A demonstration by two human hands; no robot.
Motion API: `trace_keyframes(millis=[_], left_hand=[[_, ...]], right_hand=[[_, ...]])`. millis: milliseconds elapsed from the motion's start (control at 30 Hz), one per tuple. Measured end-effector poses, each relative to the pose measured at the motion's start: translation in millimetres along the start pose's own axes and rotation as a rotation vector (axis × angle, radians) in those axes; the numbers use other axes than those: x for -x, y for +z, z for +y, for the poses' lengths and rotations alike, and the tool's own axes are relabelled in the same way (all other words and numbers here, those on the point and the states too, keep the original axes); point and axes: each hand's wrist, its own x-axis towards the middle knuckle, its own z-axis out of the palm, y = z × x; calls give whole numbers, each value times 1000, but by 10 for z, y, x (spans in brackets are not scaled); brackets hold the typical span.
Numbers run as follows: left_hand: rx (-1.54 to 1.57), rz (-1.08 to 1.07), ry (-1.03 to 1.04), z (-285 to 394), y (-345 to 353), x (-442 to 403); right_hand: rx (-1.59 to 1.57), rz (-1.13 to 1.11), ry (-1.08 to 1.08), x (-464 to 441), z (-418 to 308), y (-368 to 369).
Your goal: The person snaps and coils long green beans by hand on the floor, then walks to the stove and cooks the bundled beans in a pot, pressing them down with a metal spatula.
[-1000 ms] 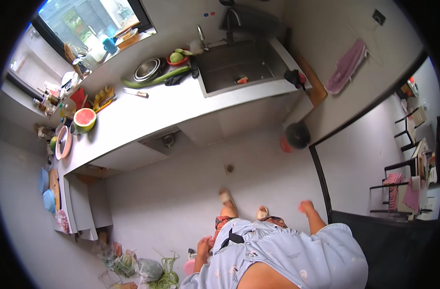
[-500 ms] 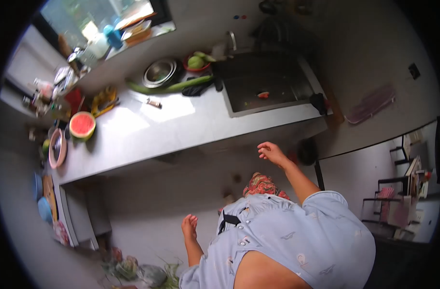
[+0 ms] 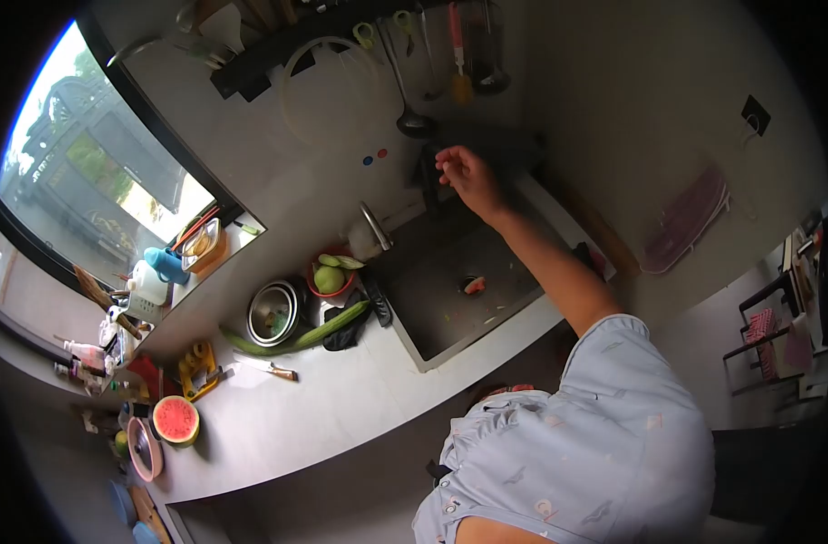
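Note:
My right hand [image 3: 469, 181] is raised over the back of the sink [image 3: 412, 337], its fingers loosely bent and apart, with nothing visible in them. Below it and toward the window is the faucet [image 3: 375, 225]. A small red piece [image 3: 474, 286] lies in the sink. Above my hand hangs a black ladle [image 3: 416, 124]. My left hand is out of the frame.
On the counter [image 3: 278, 417] are half a watermelon [image 3: 175, 419], a knife [image 3: 269, 368], a long green gourd [image 3: 292, 344], nested metal bowls [image 3: 272, 313] and a red bowl of green produce [image 3: 329, 276]. A pink cloth [image 3: 684, 219] hangs at right.
The view has moved closer to the counter and up the wall, showing the hanging utensils. My right hand has risen from below the counter edge to over the sink. My left hand has left the view.

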Motion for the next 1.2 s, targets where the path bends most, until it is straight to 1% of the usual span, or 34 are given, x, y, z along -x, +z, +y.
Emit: trace_keyframes(millis=[33,100,133,167,233,300,333,400,433,467,500,533,567,600,633,667,700,733,833,900,967,1067,1167,1200], left_hand=[[10,7,-1,28,133,-6],[34,17,-6,56,333,-5],[49,29,-10,26,369,28],[68,45,-8,-31,377,56],[163,52,9,-236,370,-8],[225,62,26,-307,355,14],[188,56,35,-283,398,41],[62,18,60,151,784,400],[-27,-14,78,349,929,550],[-5,-12,59,325,940,579],[28,1,48,263,942,608],[66,19,41,208,916,681],[78,87,-7,162,905,776],[107,161,-52,115,933,867],[147,244,-95,52,938,987],[113,299,-97,-51,924,1117],[126,327,-125,-149,923,1208],[147,361,-144,-283,900,1290],[198,446,-205,-725,913,1521],[210,452,-201,-855,971,1643],[253,452,-129,-1106,968,1675],[388,475,-19,-1307,1008,1869],[668,476,128,-1849,996,2124],[683,495,190,-2146,982,2187]], right_hand=[[66,32,-76,-357,103,-25],[77,66,-79,-983,319,-129],[24,98,-82,-1291,485,-218],[-28,132,-70,-1381,647,-275],[31,19,14,-1271,445,-346],[-65,-189,152,-916,292,-356],[-123,-294,202,-730,272,-330],[-235,-564,412,-211,361,-385],[-264,-627,517,69,503,-399],[-266,-639,631,364,745,-411],[-194,-614,773,669,1001,-413],[-34,-528,883,1030,1285,-405],[176,-565,781,1515,1855,-530],[383,-564,482,1948,2192,-598],[467,-639,551,2088,2073,-548],[271,-668,859,2178,1968,-461],[106,-669,1062,2276,1943,-382],[50,-679,1159,2356,1905,-275],[117,-889,1022,2545,1843,64],[71,-1015,973,2626,1717,328],[63,-1134,927,2719,1620,565],[50,-1274,868,2988,1292,920],[102,-1480,785,3541,1026,1276],[33,-1578,769,3795,969,1408]])
